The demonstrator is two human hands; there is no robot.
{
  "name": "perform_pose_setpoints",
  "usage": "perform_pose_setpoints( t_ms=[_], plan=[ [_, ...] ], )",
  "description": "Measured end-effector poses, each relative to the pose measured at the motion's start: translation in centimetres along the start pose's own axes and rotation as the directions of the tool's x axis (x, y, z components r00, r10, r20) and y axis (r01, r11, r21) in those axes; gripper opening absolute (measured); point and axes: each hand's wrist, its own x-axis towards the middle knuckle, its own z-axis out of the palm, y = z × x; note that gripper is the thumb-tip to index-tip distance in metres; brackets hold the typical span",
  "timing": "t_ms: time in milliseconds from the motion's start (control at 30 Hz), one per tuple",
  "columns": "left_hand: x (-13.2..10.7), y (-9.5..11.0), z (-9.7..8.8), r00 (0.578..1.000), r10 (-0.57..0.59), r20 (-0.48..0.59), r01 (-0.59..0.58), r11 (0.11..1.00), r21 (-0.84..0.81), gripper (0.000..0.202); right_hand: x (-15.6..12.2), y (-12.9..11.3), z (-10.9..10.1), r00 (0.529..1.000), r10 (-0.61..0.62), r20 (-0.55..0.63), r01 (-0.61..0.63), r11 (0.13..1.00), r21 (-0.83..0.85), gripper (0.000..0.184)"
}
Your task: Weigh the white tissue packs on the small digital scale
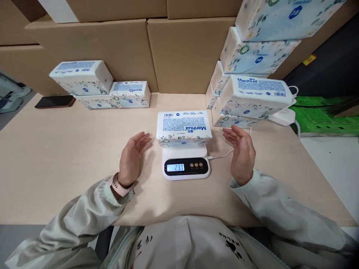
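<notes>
your left hand (pixel 131 158), right hand (pixel 242 156) wide, empty; manhua tissue pack (pixel 183 129) between them, on digital scale (pixel 186 173); for steady reading, touch neither pack nor scale.

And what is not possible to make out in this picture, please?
Head view, all of these:
White rectangular digital scale: much of its top plate, hidden by the white, blue-printed, box-shaped pack.
Fine blue print on that pack: too small to read.
Thin white cable: a stretch hidden by the bare right hand.
Topmost blue-white floral pack, right side: cut off by the upper edge.
</notes>
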Motion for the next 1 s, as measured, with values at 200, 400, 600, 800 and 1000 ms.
perform_pose_setpoints(
  t_ms=[200,400,600,800,1000],
  plan=[
    [0.08,0.04,0.01,1.0,-0.006,0.005,0.006,1.0,-0.003,0.05,-0.1,0.16,-0.2,1.0,-0.006,-0.001,0.006,1.0,-0.026,0.049],
    [0.1,0.21,0.11,1.0,-0.008,-0.008,0.007,1.0,-0.008,0.045,-0.02,-0.25,-0.06,0.999,-0.023,-0.04,0.024,0.999,0.024,0.048],
    [0.0,0.43,0.22,1.0,-0.009,-0.005,0.009,1.0,-0.003,0.045,0.03,-0.14,0.04,0.999,-0.015,-0.046,0.016,1.0,0.015,0.05],
    [0.03,0.48,0.25,1.0,-0.005,0.006,0.005,1.0,0.016,0.045,-0.08,-0.24,0.07,0.995,-0.091,-0.049,0.092,0.996,0.023,0.043],
    [0.11,0.34,0.08,1.0,0.003,0.011,-0.003,1.0,0.03,0.044,0.03,-0.19,0.18,0.986,-0.157,-0.049,0.157,0.988,0.002,0.038]
  ],
)
